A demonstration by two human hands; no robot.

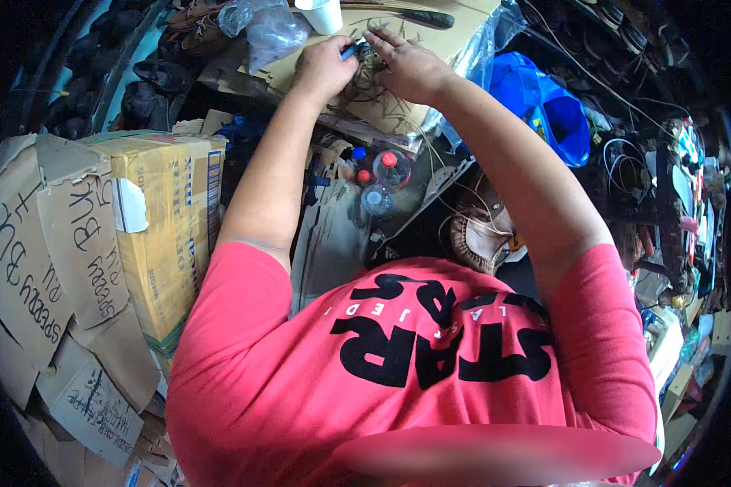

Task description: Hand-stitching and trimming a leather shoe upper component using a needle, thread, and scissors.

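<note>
While both arms reach forward over the cluttered bench, we log the hands meeting on a flat sheet of brown corrugated cardboard (pixel 430 36) at the far edge. Left hand (pixel 325 69) is curled shut around a small blue-handled tool (pixel 348 53), its tip pointing at a small dark tangled object (pixel 365 55) resting on that cardboard. Right hand (pixel 410 69) lies just beside the object on its other side, fingers (pixel 386 36) spread apart and touching it; not clamped. What the object is, we cannot tell. Beyond the cardboard's far edge stands a white paper cup (pixel 323 15), upright. Crumpled clear plastic wrap (pixel 272 32) lies left of the cardboard, a bright blue plastic bag (pixel 544 109) right of it. Nearer than the cardboard, several clear bottles with red and blue caps (pixel 379 174) stand together below the bench edge.
</note>
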